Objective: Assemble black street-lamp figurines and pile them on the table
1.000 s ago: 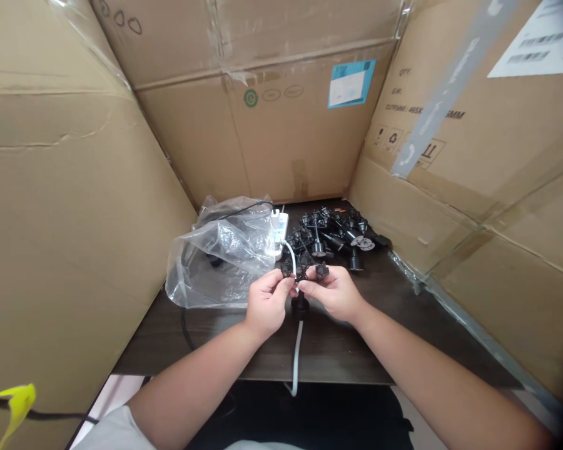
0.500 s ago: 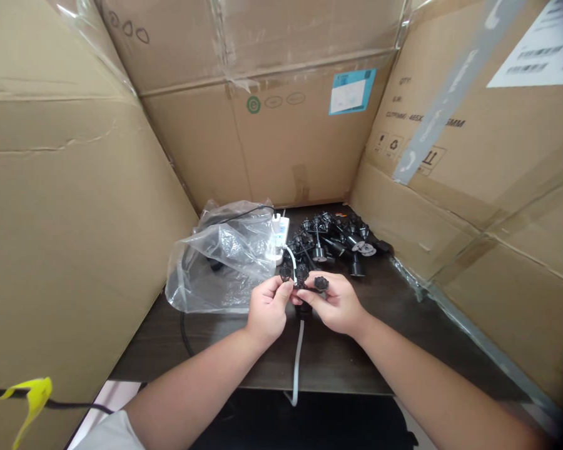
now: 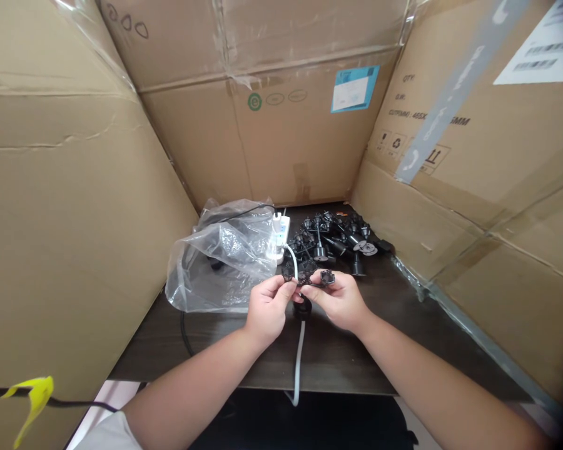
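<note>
Between both hands is a black miniature lamp post (image 3: 306, 275) with several small lantern heads. Its lanterns point away from me, and a round dark base (image 3: 303, 308) shows below the fingers. My left hand (image 3: 268, 310) pinches its left arm between thumb and fingers. On the other side, my right hand (image 3: 341, 305) grips the right arm, with one lantern above the fingers. The fingertips hide the middle of the post. Just beyond lies a pile of similar black lamp posts (image 3: 328, 234), some with their round bases showing.
A clear plastic bag (image 3: 225, 269) lies at left against a white power strip (image 3: 281, 234). A white cable (image 3: 298, 362) runs over the dark table's (image 3: 356, 369) front edge. Large cardboard boxes (image 3: 272, 144) wall in the back and both sides. Yellow tape (image 3: 36, 397) hangs on a black cable.
The lamp post has tilted in my hands, so the lantern heads sit lower and show more of their ends. Its base is more visible. My right hand has shifted slightly right.
</note>
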The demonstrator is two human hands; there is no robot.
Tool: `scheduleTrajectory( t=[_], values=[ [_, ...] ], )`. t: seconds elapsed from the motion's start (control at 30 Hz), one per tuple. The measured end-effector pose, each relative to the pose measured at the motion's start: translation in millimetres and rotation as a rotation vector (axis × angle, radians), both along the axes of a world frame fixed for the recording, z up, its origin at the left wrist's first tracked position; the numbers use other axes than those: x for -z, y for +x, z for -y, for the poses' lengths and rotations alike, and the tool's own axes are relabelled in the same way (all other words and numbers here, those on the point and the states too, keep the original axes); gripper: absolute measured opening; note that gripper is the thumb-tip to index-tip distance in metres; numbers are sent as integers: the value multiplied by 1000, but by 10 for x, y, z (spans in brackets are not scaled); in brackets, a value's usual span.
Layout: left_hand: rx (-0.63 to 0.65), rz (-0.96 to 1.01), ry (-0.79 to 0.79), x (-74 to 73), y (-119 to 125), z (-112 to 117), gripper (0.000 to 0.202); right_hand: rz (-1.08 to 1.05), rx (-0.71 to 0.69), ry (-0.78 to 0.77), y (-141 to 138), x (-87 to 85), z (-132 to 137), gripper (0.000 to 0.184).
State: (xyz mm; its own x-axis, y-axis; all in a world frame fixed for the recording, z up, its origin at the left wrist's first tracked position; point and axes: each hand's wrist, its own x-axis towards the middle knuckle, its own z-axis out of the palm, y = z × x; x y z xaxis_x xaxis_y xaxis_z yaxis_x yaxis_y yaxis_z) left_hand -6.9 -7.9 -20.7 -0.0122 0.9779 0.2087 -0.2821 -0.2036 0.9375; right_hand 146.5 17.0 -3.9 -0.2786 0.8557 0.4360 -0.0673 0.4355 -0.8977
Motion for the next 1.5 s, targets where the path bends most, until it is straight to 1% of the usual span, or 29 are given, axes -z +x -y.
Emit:
scheduleTrajectory(
  t=[0.07,0.23,0.33,0.53,0.73,0.87,0.93,1.03,1.13,1.2,1.27,1.4,1.5],
  values=[
    [-13,3,10,6,2,-1,20,8,22,-6,5,15,-2,29],
    [-41,-19,39,13,10,0,17,-12,19,-32,6,22,7,31],
    [-52,-91,71,-14,-8,5,18,-8,17,-33,6,7,14,31],
    [-60,-281,118,-84,-50,29,27,30,10,41,9,-29,31,26],
    [-89,-322,141,-65,-20,64,30,2,30,-72,-29,12,62,33],
    [-95,-339,153,-76,-29,89,30,-22,0,-108,-45,-2,87,33],
    [-100,-354,181,-101,-47,100,27,-51,-40,-76,-38,-50,95,28],
    [-118,-384,311,-150,-72,113,19,-37,-75,57,-10,-135,103,15],
    [-130,-404,443,-185,-84,125,15,1,-55,213,15,-171,110,8],
    [-128,-419,474,-186,-86,133,15,0,-39,274,21,-159,114,6],
    [-131,-440,470,-173,-88,135,16,-6,-21,293,19,-135,118,7],
    [-152,-458,432,-138,-97,117,17,22,17,279,17,-107,122,9],
    [-141,-423,411,-115,-109,95,17,26,-13,232,33,-110,135,5]
  ],
)
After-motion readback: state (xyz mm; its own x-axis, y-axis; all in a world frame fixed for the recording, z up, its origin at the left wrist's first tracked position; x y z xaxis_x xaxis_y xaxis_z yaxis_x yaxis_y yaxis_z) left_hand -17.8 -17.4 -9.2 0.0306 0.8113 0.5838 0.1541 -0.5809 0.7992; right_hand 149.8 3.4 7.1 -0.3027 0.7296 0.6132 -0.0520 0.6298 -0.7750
